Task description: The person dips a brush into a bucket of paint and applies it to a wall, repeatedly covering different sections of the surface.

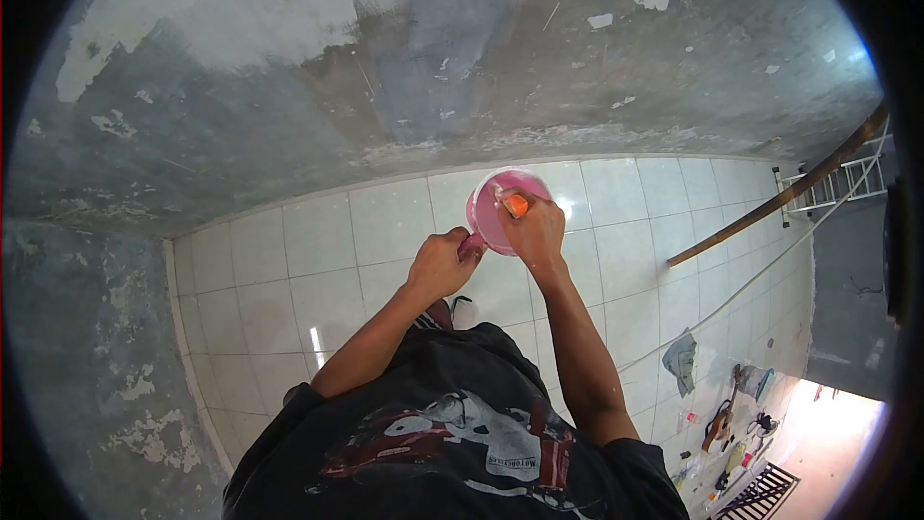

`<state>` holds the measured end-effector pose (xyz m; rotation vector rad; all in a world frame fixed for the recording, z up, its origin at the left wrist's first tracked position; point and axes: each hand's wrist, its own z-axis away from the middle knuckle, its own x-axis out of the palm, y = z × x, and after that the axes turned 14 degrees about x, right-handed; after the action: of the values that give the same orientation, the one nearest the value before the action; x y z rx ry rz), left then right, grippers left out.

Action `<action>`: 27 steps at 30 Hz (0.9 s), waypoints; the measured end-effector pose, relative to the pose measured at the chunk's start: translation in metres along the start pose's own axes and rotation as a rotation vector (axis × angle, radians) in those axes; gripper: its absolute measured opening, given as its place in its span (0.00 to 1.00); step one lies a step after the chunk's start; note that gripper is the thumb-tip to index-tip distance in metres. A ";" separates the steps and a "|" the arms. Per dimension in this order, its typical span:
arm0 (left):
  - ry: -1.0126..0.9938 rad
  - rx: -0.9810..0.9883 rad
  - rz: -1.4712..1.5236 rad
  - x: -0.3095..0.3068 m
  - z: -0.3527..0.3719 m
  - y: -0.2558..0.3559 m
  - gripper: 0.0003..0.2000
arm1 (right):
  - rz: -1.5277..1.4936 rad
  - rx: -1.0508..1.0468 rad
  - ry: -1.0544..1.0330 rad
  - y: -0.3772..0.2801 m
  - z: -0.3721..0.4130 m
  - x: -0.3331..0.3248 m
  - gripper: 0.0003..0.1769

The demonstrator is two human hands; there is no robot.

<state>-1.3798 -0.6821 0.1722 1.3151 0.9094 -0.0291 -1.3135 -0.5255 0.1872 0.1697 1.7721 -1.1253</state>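
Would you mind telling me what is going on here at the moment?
A person stands on a tiled floor by a rough grey wall. Their left hand grips the handle of a pink scoop. Their right hand holds an orange-handled tool with its end inside the scoop.
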 end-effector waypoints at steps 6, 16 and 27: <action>-0.004 0.031 -0.002 -0.024 -0.029 -0.026 0.11 | -0.082 -0.008 -0.185 -0.012 -0.025 -0.005 0.08; -0.155 0.053 -0.001 -0.041 -0.061 -0.037 0.14 | 0.137 -0.299 -0.098 -0.020 -0.070 -0.012 0.08; -0.162 0.029 -0.068 -0.027 -0.096 -0.025 0.15 | 0.177 -0.034 -0.027 0.006 -0.083 0.007 0.07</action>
<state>-1.4629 -0.6219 0.1705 1.2886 0.8172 -0.2000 -1.3685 -0.4627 0.1846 0.2839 1.7156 -0.9658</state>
